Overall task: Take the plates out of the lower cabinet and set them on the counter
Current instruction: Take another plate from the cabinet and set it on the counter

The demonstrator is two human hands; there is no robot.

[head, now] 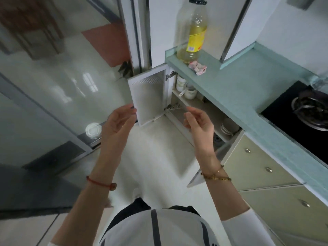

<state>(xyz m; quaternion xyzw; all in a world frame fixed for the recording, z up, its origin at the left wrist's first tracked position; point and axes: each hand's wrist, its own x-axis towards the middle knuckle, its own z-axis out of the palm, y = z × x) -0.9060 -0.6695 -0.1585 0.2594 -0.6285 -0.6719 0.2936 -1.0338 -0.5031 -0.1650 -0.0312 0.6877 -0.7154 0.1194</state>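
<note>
The lower cabinet under the pale green counter [236,89] stands with its white door [149,96] swung wide. On the bottom shelf lies a stack of white plates [229,127], partly hidden by the counter edge. White cups and bowls [186,87] sit on the upper shelf. My left hand [119,123] hovers in front of the door's lower corner, fingers spread, holding nothing. My right hand [198,121] is raised before the cabinet opening, left of the plates, fingers apart and empty.
A tall oil bottle [194,31] and a crumpled wrapper [197,67] stand on the counter's far end. A black gas hob [301,110] is set in the counter at right. Cream drawers [257,167] sit below. A second open door edge [197,178] juts near my right wrist.
</note>
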